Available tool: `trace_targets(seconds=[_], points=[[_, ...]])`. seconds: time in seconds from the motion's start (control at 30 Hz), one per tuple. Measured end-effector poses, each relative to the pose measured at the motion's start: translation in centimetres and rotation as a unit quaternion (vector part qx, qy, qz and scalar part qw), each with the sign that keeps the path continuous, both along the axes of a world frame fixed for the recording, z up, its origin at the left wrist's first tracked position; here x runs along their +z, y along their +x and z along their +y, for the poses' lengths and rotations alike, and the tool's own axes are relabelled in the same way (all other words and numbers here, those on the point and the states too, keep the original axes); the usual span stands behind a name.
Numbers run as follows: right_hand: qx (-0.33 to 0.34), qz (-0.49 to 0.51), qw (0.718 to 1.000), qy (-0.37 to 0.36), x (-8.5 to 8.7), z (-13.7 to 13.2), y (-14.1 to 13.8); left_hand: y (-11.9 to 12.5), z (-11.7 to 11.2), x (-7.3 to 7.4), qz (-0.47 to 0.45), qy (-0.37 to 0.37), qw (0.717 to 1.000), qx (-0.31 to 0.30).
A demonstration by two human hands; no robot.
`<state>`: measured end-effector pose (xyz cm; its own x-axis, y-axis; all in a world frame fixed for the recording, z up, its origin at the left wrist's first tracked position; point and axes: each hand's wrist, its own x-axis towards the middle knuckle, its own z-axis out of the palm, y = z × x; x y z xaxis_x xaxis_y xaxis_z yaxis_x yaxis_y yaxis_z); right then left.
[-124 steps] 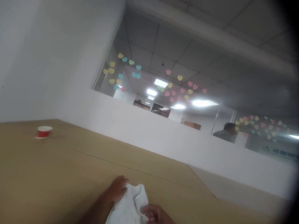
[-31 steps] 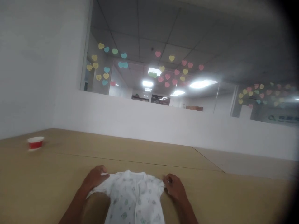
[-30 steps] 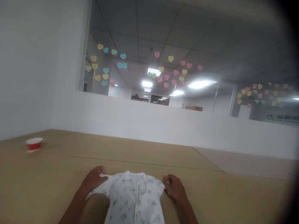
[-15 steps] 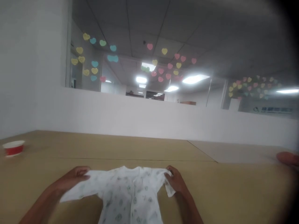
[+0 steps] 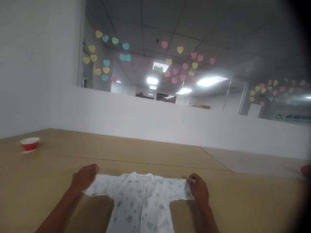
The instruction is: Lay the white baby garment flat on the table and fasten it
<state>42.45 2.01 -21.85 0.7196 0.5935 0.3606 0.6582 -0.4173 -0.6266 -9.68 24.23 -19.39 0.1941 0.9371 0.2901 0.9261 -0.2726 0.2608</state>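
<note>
A small white baby shirt (image 5: 143,202) with a pale green print lies flat on the tan table (image 5: 48,181), front up, both sleeves stretched sideways. My left hand (image 5: 84,177) is closed on the end of its left sleeve. My right hand (image 5: 199,192) is closed on the end of its right sleeve. The lower part of the shirt runs out of the bottom of the view.
A red paper cup with a white rim (image 5: 29,144) stands at the far left of the table. A low white wall (image 5: 170,126) backs the table, with a glass pane and paper hearts above. A reddish object (image 5: 306,170) shows at the right edge.
The bunched cloth has been spread out as a shirt. In the last second my hands moved apart and pulled both sleeves out flat to the sides.
</note>
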Motion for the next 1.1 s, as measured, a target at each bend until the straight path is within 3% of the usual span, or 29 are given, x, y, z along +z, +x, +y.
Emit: trace_targets(seconds=[0.07, 0.13, 0.27, 0.33, 0.4, 0.47, 0.57, 0.63, 0.77, 0.93, 1.03, 1.1], points=[[-0.063, -0.05, 0.996, -0.025, 0.8, 0.1, -1.4, 1.6, -1.1, 0.7, 0.044, 0.035, 0.998, 0.036], [-0.073, -0.09, 0.993, -0.016, 1.1, 0.6, -3.1, 3.6, -2.4, 1.0, 0.066, 0.076, 0.993, 0.056], [0.096, -0.122, 0.986, 0.054, -0.1, 2.8, -6.4, 8.8, -5.1, -0.3, 0.063, 0.077, 0.995, 0.007], [0.18, -0.107, 0.978, 0.011, -1.3, 3.8, -7.8, 11.0, -6.1, -1.9, 0.081, 0.029, 0.995, -0.041], [0.224, -0.097, 0.966, -0.088, -2.4, 4.4, -8.5, 12.2, -6.5, -3.6, 0.103, 0.0, 0.991, -0.083], [0.219, -0.108, 0.954, -0.173, -3.2, 4.7, -8.4, 12.0, -6.2, -4.9, 0.12, -0.002, 0.987, -0.11], [0.172, -0.125, 0.952, -0.219, -3.7, 4.7, -7.2, 10.3, -5.2, -5.5, 0.121, 0.015, 0.986, -0.113], [0.135, -0.117, 0.956, -0.235, -3.7, 4.4, -6.1, 8.8, -4.3, -5.2, 0.119, 0.022, 0.988, -0.093], [0.049, -0.102, 0.959, -0.26, -3.9, 3.7, -3.2, 5.6, -2.4, -4.4, 0.125, -0.012, 0.992, 0.003], [0.027, -0.085, 0.952, -0.294, -4.6, 3.7, -0.4, 2.2, -0.4, -4.0, 0.102, -0.072, 0.991, 0.053], [0.018, -0.101, 0.954, -0.281, -4.4, 3.7, -0.7, 2.1, -0.5, -3.5, 0.099, -0.076, 0.99, 0.061], [-0.001, -0.146, 0.956, -0.255, -3.8, 3.6, -1.9, 3.3, -1.3, -3.0, 0.12, -0.031, 0.989, 0.078]])
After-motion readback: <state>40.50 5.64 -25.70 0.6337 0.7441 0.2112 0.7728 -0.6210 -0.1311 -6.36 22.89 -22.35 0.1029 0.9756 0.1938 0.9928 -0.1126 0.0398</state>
